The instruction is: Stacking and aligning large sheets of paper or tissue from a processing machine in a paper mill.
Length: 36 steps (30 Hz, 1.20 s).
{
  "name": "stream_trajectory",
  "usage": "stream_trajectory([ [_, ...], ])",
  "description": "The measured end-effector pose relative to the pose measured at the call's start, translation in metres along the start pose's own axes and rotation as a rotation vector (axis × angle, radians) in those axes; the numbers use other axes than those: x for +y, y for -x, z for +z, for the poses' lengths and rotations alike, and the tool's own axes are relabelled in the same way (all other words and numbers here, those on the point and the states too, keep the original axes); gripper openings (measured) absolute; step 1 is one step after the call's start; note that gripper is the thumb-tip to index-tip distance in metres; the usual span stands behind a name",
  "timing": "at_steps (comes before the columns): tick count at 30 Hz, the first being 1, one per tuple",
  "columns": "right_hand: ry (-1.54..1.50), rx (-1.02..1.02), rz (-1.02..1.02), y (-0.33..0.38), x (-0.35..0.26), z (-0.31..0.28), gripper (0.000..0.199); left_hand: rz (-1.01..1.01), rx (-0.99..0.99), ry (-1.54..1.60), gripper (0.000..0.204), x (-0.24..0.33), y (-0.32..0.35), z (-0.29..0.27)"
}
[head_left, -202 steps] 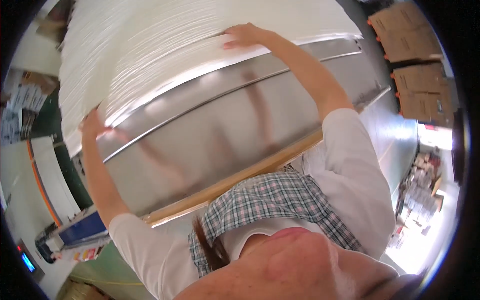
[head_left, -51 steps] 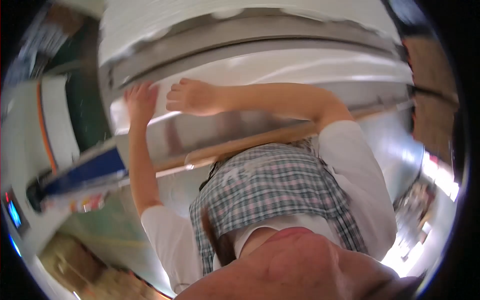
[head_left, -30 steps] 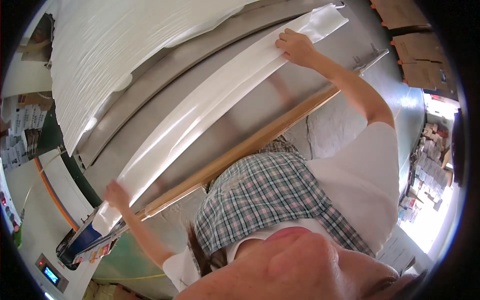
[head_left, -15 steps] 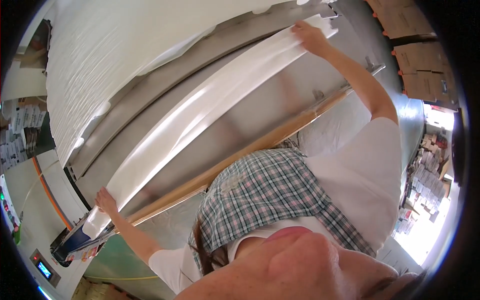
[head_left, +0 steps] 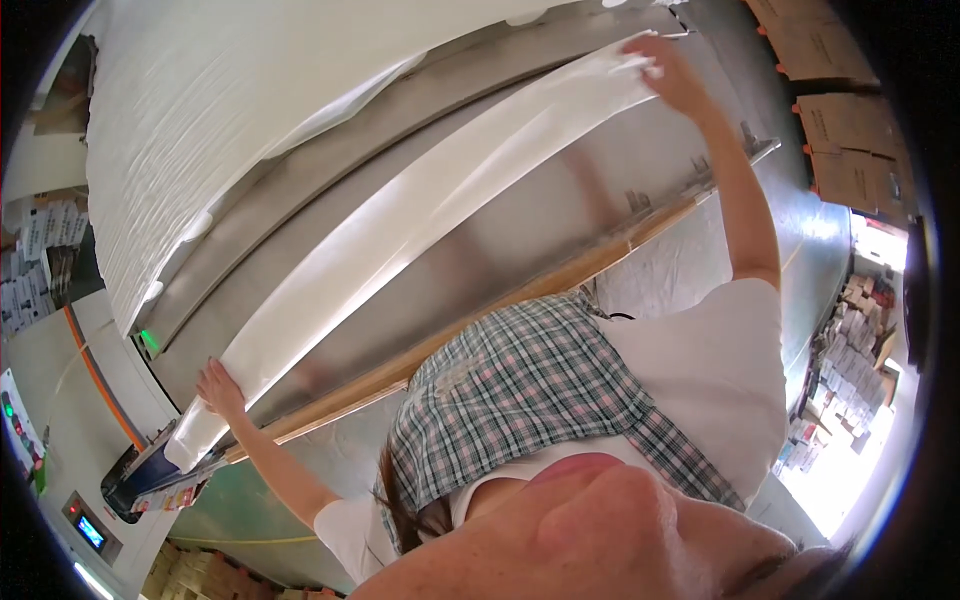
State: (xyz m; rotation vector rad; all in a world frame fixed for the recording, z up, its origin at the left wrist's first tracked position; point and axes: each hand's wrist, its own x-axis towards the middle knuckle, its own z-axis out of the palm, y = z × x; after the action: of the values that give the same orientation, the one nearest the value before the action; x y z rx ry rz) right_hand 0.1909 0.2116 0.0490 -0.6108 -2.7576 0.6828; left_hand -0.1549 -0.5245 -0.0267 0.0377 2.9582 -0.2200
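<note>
A long, glossy white strip of film runs slantwise over a bare metal table, from the lower left to the far right, with a soft fold along it. Near its left end, my left hand rests on the strip, fingers a little apart. My right hand is at the far right end; its fingers are curled on the film's edge, and a bit of white shows between them. Beyond the strip lies a metal bar, and behind that a large, wrinkled white sheet.
A wooden edge runs along the table's near side, close to my checked apron. At left stands a machine panel with a small lit screen; a green light glows by the bar's end. Cardboard boxes are stacked at far right.
My right hand has moved right to the strip's end and closed on its edge. My left hand has shifted slightly up along the strip. A green light has come on by the bar.
</note>
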Motion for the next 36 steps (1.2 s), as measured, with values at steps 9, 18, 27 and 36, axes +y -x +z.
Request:
stream_trajectory([
  [9,0.7,-0.37,-0.14,0.0,0.027,0.016,0.016,-0.012,0.017,0.015,0.056,-0.015,-0.009,0.021],
  [18,-0.255,0.119,1.011,0.048,0.11,-0.034,0.021,-0.057,0.056,0.027,0.057,-0.011,-0.003,0.013],
  [27,-0.649,0.574,0.505,0.032,0.148,0.0,0.032,-0.047,0.064,0.03,0.057,-0.008,-0.003,0.015],
  [36,0.263,0.552,0.476,-0.008,0.071,-0.011,0.024,-0.04,0.072,0.042,0.057,-0.016,-0.004,0.016],
])
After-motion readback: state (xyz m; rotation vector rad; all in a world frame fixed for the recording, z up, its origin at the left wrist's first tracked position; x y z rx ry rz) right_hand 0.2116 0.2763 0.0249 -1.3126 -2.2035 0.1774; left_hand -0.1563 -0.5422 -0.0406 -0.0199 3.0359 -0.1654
